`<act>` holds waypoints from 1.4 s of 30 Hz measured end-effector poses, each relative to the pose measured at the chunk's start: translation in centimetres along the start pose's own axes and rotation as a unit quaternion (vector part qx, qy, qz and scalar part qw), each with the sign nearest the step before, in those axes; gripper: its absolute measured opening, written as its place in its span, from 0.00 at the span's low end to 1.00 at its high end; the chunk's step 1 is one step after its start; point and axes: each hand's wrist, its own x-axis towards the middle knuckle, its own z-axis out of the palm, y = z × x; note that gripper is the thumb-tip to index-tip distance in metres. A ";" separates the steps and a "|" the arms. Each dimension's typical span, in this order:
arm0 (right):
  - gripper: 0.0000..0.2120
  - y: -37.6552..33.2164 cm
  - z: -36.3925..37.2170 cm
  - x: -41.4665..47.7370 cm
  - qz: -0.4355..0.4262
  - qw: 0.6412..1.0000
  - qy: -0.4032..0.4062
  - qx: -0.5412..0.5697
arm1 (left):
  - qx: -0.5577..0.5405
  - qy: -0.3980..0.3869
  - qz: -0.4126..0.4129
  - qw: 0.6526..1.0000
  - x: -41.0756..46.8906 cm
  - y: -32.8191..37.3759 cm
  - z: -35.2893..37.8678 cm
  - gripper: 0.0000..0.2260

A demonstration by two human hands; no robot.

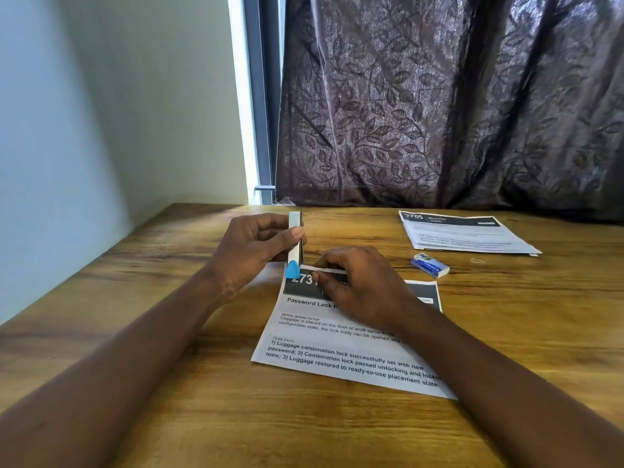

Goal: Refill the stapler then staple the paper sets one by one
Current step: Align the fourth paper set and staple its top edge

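Observation:
My left hand (251,246) grips a slim silver stapler (294,243) with a blue end, held nearly upright, its blue end down at the top left corner of a printed paper set (341,349). My right hand (358,285) lies on the top of that set and pinches its upper edge between thumb and fingers, right beside the stapler's blue end. A second paper set (466,233) lies at the back right of the wooden table (169,366). A small blue and white staple box (429,265) sits between the two sets.
A pale wall runs along the table's left edge. A dark leaf-patterned curtain (439,96) hangs behind the far edge, with a window frame strip (260,96) left of it. Bare wood stretches at the left and in front.

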 end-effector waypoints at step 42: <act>0.18 -0.4 0.0 0.1 -0.011 0.998 -0.002 0.060 | -0.011 -0.045 -0.005 0.999 0.5 0.1 0.9 0.13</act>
